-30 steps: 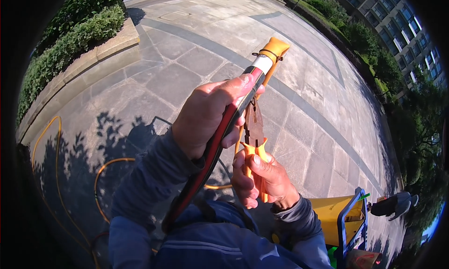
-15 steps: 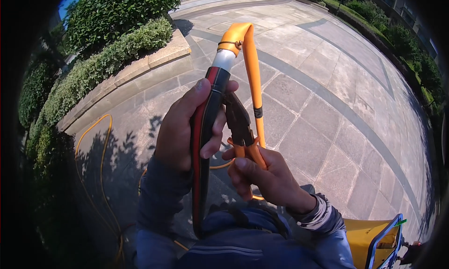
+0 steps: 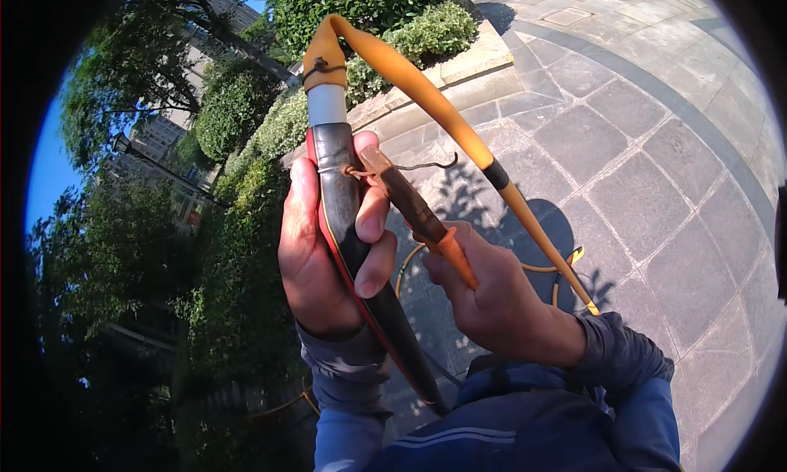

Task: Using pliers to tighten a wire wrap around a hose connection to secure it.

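My left hand is wrapped round a black flat hose with red edging, thumb on one side and fingers on the other. A white pipe piece sticks out of the hose's upper end. Over the pipe's other end fits a flat orange hose, bound by a dark twisted wire. My right hand grips pliers with rusty jaws and orange handles. The jaws are at a rusty wire around the black hose, its curved end sticking out to the right; their exact bite is hard to see.
The orange hose, with a black tape band, bends over and runs down to the right toward the paving. More thin orange hose lies on the stone slabs. A stone-edged planter with shrubs stands ahead; trees fill the left.
The view has swung left. The hose joint has turned in my left hand, bringing the wire's twist to the front. The pliers have tilted, their jaws now at that twist.
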A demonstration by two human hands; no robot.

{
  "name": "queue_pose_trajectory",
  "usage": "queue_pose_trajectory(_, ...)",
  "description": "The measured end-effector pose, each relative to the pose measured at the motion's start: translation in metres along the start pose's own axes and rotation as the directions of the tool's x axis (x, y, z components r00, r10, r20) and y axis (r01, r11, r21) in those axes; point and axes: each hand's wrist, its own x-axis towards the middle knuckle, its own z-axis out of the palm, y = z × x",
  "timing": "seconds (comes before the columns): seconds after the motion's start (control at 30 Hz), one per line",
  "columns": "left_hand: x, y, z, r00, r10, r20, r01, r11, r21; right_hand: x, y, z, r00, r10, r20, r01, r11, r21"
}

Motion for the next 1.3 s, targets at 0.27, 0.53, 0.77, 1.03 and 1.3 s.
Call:
queue_pose_trajectory(0.27, 0.017, -0.031, 0.033, 0.985, -0.148, -0.089, 0.126, 0.968, -0.215, 0.024, 0.038, -0.048, 0.832, -0.523, -0.184, 0.394, 0.792, -0.466)
queue_pose_trajectory(0.53, 0.045, -0.041, 0.039, 0.982, -0.189, 0.015, 0.190, 0.979, -0.069, 0.015, 0.020, -0.076, 0.926, -0.333, -0.176, 0.310, 0.939, -0.147)
queue_pose_trajectory(0.77, 0.075, -0.049, 0.029, 0.979, -0.197, 0.042, 0.198, 0.980, -0.011, 0.008, -0.015, -0.117, 0.998, 0.046, 0.051, -0.049, 0.998, 0.050)
queue_pose_trajectory(1.03, 0.102, -0.077, 0.040, 0.969, -0.232, 0.082, 0.240, 0.965, -0.107, 0.014, -0.014, -0.160, 0.980, 0.155, 0.127, -0.169, 0.979, 0.115)
queue_pose_trajectory(1.3, 0.123, -0.106, 0.078, 0.968, -0.188, 0.168, 0.201, 0.977, -0.064, 0.008, -0.010, -0.217, 0.983, -0.167, -0.081, 0.131, 0.934, -0.333)
